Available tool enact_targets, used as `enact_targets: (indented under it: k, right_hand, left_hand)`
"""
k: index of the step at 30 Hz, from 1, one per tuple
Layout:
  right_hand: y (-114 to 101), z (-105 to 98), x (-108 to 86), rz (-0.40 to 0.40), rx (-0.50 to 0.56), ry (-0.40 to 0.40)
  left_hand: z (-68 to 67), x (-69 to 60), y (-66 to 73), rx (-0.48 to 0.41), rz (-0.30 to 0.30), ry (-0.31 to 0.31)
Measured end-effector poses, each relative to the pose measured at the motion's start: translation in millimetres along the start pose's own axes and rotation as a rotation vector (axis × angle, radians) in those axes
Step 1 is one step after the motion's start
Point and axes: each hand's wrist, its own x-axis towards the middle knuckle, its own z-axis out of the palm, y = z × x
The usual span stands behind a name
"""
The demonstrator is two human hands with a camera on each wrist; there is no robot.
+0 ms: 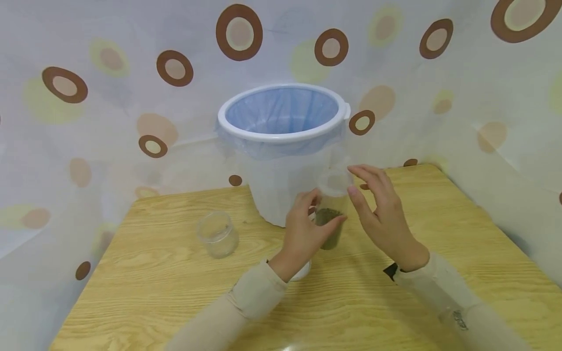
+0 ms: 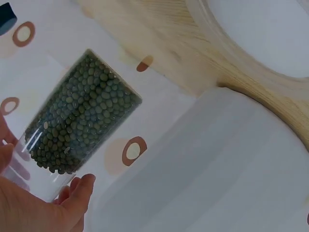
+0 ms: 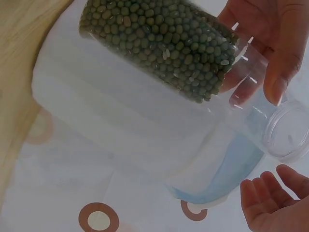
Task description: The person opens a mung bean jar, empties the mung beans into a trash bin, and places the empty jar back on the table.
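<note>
My left hand (image 1: 307, 224) grips a clear plastic jar (image 1: 334, 197), fingers on one side and thumb across the front. Small green beans (image 2: 82, 111), like mung beans, fill its lower part. A clear round lid (image 3: 288, 133) sits at the jar's top. Close beside that lid is my right hand (image 1: 386, 219), its fingers loosely bent and holding nothing; in the right wrist view a small gap separates the fingertips from the lid. The jar is held above the table, in front of a white bin (image 1: 281, 185).
A blue liner (image 1: 285, 109) lines the bin, folded over its rim. A clear empty jar (image 1: 218, 235) stands on the wooden table (image 1: 153, 292), left of the bin. Behind my left wrist, a white round thing (image 1: 302, 272) is partly hidden. Patterned cloth (image 1: 197, 29) hangs behind the table.
</note>
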Motion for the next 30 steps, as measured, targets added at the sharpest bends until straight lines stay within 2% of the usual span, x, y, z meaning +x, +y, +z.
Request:
enact_targets:
  k: [8,12,15,22,26,30]
  right_hand:
    - [-15,8,4.0,-0.01,0.05,-0.008]
    - [-24,12,6.3,-0.016,0.077,-0.011]
    - [-30,17,6.8,-0.018,0.086,-0.013]
    - [-36,25,4.7,0.012,0.048,-0.016]
    - [-41,26,2.5,0.084,0.014,-0.063]
    - [-47,28,1.1,0.191,-0.043,-0.136]
  left_hand:
    - [-15.7,-15.3,7.9,-0.028,0.005,0.088]
    - [-21.8,-22.0,8.3,0.002,0.038,0.129]
    - [-26.3,-26.9,7.6,0.065,0.097,0.164]
    - [-34.6,-34.7,4.4,0.272,0.242,0.276]
    - [-37.9,-37.8,2.2,0.369,0.279,0.32]
    - [-41.1,-41.6,-0.8,0.432,0.294,0.311]
